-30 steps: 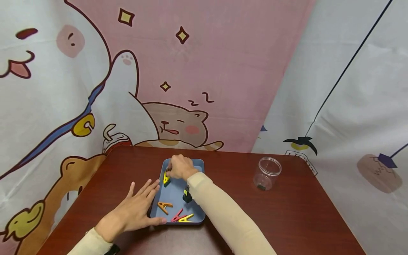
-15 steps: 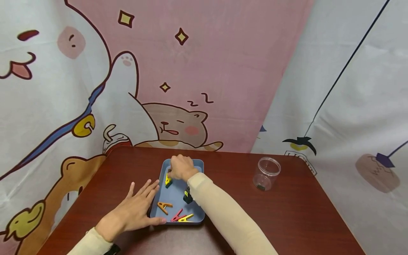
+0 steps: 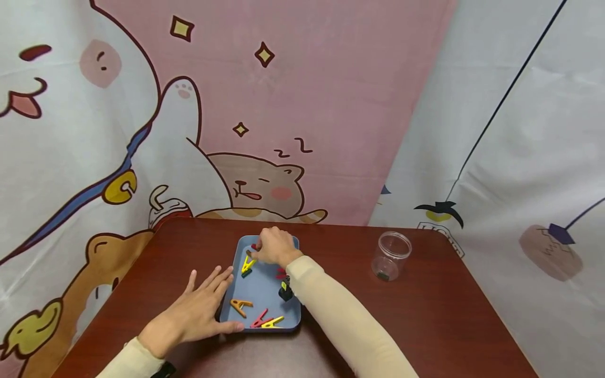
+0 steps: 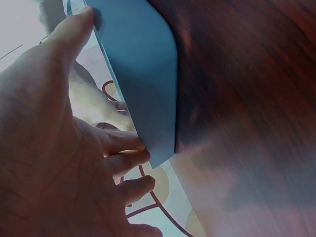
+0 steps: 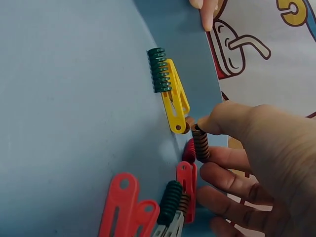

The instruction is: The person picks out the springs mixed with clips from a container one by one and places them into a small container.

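Note:
My right hand (image 3: 275,247) reaches over the far part of a blue tray (image 3: 252,286). In the right wrist view its thumb and index finger pinch a small brown ribbed coil (image 5: 201,144). Beside it lies a yellow clothespin (image 5: 175,106) with a dark green ribbed coil (image 5: 158,70) at one end. Below the fingers are red clothespins (image 5: 120,202), a red coil (image 5: 189,150) and another green coil (image 5: 171,201). My left hand (image 3: 196,304) has its fingers extended along the tray's left rim, the thumb at the near corner.
Orange (image 3: 241,306), pink-red (image 3: 261,318) and yellow (image 3: 272,322) clothespins lie at the tray's near end. A clear plastic jar (image 3: 391,256) with something dark at its bottom stands to the right on the brown table (image 3: 378,320). A patterned cloth (image 3: 331,105) hangs behind.
My right hand has shifted slightly to the right within the tray. The yellow clothespin beside it has turned a little, and red pieces now show around the hand. My left hand stays on the rim.

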Motion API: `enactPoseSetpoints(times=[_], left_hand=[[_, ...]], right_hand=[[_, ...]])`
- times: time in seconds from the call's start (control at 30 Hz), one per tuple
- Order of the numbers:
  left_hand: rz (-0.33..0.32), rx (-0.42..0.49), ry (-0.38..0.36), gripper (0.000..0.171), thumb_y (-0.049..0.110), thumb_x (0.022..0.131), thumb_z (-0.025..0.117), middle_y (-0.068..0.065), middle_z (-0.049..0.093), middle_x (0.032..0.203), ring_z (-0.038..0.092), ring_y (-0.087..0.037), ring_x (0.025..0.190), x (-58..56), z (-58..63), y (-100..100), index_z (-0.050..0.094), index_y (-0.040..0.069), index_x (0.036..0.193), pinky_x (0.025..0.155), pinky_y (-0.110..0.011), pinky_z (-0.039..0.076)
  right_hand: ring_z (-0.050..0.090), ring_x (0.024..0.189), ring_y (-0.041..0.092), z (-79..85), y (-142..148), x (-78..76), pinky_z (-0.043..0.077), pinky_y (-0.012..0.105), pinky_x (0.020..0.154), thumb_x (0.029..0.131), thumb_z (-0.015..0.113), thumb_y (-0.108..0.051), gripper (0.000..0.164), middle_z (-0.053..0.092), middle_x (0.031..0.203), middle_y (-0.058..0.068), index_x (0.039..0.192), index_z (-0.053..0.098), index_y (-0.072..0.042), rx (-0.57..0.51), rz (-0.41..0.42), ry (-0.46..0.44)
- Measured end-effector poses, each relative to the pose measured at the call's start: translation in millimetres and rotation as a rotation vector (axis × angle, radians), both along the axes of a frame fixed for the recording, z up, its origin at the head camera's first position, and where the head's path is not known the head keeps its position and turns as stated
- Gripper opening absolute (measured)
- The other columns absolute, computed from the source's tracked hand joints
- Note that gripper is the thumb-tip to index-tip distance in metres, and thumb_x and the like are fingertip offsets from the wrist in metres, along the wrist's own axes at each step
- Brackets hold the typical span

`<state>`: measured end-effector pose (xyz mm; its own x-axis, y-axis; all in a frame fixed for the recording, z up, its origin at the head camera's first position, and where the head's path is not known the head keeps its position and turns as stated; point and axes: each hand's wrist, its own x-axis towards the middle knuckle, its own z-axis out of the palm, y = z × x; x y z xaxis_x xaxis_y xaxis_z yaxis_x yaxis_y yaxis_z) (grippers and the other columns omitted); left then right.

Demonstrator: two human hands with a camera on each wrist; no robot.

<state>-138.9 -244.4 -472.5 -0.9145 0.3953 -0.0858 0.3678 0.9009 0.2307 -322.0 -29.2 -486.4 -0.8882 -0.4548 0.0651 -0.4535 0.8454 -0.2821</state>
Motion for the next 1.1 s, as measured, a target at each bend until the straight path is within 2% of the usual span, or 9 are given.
enactPoseSetpoints(times=[0.1,0.3,0.6,0.73,0.87,0.93,1.0,1.1], left_hand=[[0.006,0.006,-0.003,0.13,0.09,0.09,0.077,-0.016,0.034,0.192,0.031,-0.05,0.179,-0.2,-0.2,-1,0.044,0.0,0.178,0.133,-0.094,0.012],[0.015,0.01,-0.016,0.132,0.091,0.09,0.077,-0.016,0.032,0.193,0.029,-0.051,0.179,-0.5,-0.6,-2,0.042,0.0,0.179,0.134,-0.094,0.011],[0.023,0.038,-0.038,0.131,0.089,0.091,0.079,-0.017,0.031,0.193,0.026,-0.051,0.18,-1.1,2.6,-3,0.042,-0.001,0.178,0.133,-0.094,0.006],[0.02,0.034,-0.037,0.131,0.089,0.091,0.079,-0.017,0.031,0.193,0.026,-0.051,0.18,-1.4,3.4,-2,0.042,-0.001,0.178,0.133,-0.094,0.007],[0.007,0.025,-0.021,0.13,0.089,0.091,0.078,-0.017,0.033,0.193,0.028,-0.051,0.179,-1.5,2.7,-1,0.043,-0.001,0.178,0.133,-0.094,0.009],[0.001,0.02,-0.015,0.13,0.09,0.091,0.078,-0.018,0.033,0.192,0.029,-0.051,0.179,-1.6,2.1,-1,0.043,-0.001,0.178,0.133,-0.095,0.009],[0.002,0.019,-0.017,0.13,0.09,0.091,0.077,-0.018,0.033,0.192,0.029,-0.051,0.179,-1.3,1.5,0,0.043,-0.001,0.178,0.133,-0.095,0.009],[0.004,0.019,-0.013,0.131,0.09,0.091,0.078,-0.018,0.033,0.192,0.029,-0.051,0.179,-1.1,0.7,-1,0.043,-0.001,0.178,0.133,-0.095,0.009]], right_hand=[[0.072,0.079,0.009,1.2,3,0.5,0.062,0.033,0.072,0.1,0.093,-0.051,0.031,0.087,0.106,-0.008,0.11,0.094,-0.023,-0.012,0.0,-0.006],[0.074,0.083,0.008,5.3,9,2.8,0.062,0.033,0.073,0.101,0.093,-0.047,0.025,0.089,0.109,-0.009,0.113,0.095,-0.025,-0.041,0.015,0.002],[0.07,0.081,0.007,12.2,23,5.8,0.062,0.033,0.074,0.101,0.092,-0.042,0.024,0.089,0.11,-0.006,0.116,0.094,-0.023,-0.086,0.017,0.034],[0.065,0.076,0.007,14.4,32,7.5,0.057,0.03,0.067,0.102,0.091,-0.042,0.027,0.09,0.114,-0.004,0.118,0.094,-0.021,-0.108,0.036,0.053],[0.057,0.066,0.009,15.0,41,10.1,0.044,0.027,0.055,0.101,0.092,-0.04,0.027,0.089,0.109,-0.001,0.117,0.093,-0.018,-0.138,0.057,0.083],[0.055,0.065,0.009,15.0,45,12.2,0.04,0.026,0.053,0.1,0.093,-0.04,0.028,0.089,0.111,0.0,0.117,0.093,-0.018,-0.142,0.065,0.101],[0.056,0.069,0.009,15.5,49,14.8,0.04,0.026,0.055,0.1,0.093,-0.041,0.028,0.089,0.116,0.0,0.116,0.093,-0.019,-0.136,0.073,0.122],[0.064,0.079,0.009,17.5,54,19.2,0.048,0.027,0.06,0.1,0.093,-0.043,0.028,0.088,0.124,-0.001,0.116,0.093,-0.021,-0.121,0.085,0.159]])
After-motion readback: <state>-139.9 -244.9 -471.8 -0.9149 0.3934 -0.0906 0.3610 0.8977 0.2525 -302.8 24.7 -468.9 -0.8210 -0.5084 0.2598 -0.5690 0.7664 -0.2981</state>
